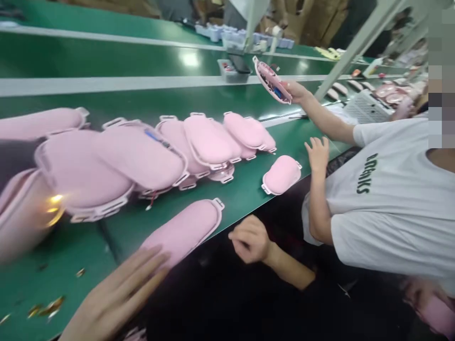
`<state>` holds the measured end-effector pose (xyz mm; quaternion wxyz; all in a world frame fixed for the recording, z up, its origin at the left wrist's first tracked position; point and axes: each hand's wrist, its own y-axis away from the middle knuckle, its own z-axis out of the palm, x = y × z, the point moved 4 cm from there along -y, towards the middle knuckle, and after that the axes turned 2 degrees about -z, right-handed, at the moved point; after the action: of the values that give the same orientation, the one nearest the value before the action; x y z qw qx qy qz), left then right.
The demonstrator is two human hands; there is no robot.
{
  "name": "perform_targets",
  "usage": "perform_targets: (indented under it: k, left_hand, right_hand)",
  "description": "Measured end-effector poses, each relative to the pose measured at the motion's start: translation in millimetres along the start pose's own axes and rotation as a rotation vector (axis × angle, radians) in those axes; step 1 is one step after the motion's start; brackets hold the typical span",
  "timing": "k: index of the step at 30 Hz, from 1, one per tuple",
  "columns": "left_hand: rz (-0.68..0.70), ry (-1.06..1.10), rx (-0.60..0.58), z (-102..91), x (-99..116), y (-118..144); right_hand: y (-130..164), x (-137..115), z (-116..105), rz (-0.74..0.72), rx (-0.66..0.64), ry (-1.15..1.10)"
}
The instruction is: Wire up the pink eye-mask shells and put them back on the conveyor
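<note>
hands at the edge of the green belt

head view: my left hand (117, 293) lies flat and open, fingers stretched out, its fingertips resting on the near end of a long pink shell (185, 229) that lies at the near edge of the green belt (231, 194). it grips nothing. my right hand (250, 239) hangs just off that same edge, to the right of the shell, curled into a loose fist with nothing visible in it. farther along the belt from the shell a heap of pink shells (142, 147) overlaps in a row, and one small shell (282, 174) sits alone near the edge. a person in a white t-shirt (391, 189) stands beside the belt, one hand (317, 154) spread just beside that small shell, the other hand (296, 91) holding up an opened pink shell (272, 80).
</note>
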<state>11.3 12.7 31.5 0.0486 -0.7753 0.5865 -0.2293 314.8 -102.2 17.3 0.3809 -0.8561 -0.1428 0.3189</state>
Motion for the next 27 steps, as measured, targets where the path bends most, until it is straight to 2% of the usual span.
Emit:
perform_targets:
  k: [2,4,5,7,10,12,14,17,19,21,24,25,26,27]
  left_hand:
    - [-0.086,-0.049,0.048,3.2,-0.1,0.5]
    - [-0.247,-0.079,0.079,5.8,-8.8,-9.7]
    - [-0.317,-0.082,0.069,7.4,-13.5,-16.0]
    - [-0.402,-0.061,0.01,9.8,-21.2,-27.0]
    - [-0.484,0.027,-0.048,6.9,-29.7,-34.5]
    - [-0.551,0.082,-0.006,0.7,-35.6,-35.5]
    - [-0.611,0.107,0.056,-4.0,-40.9,-36.7]
    - [-0.671,0.094,0.12,-4.6,-45.6,-39.9]
    - [-0.699,0.074,0.173,-3.5,-46.9,-41.3]
    - [-0.725,0.045,0.237,-2.5,-48.0,-40.7]
    - [-0.715,0.016,0.327,-0.1,-50.4,-37.8]
    - [-0.698,0.014,0.355,0.9,-51.4,-36.9]
    - [-0.677,0.013,0.382,1.9,-52.3,-36.0]
    - [-0.657,0.014,0.403,2.8,-53.1,-35.2]
  right_hand:
    - [-29.7,10.8,11.6,0.021,-0.133,0.02]
    - [-46.9,20.9,28.3,0.054,-0.323,0.052]
    - [-51.3,24.4,35.5,0.061,-0.405,0.048]
    - [-55.4,28.3,44.1,0.06,-0.487,-0.018]
    - [-56.8,29.5,44.9,0.038,-0.474,-0.105]
    - [-55.9,30.8,43.8,0.063,-0.459,-0.113]
    - [-53.7,34.4,44.8,0.15,-0.468,-0.094]
    - [-49.4,40.2,49.2,0.291,-0.478,-0.048]
    - [-47.9,40.5,51.7,0.316,-0.467,-0.042]
    - [-49.7,36.9,50.2,0.285,-0.39,-0.042]
    - [-59.2,21.8,39.6,0.151,-0.151,-0.017]
    - [-63.5,14.7,37.8,0.101,-0.114,-0.01]
    - [-68.4,7.4,38.6,0.062,-0.128,0.005]
    - [-73.6,0.5,42.4,0.04,-0.194,0.03]
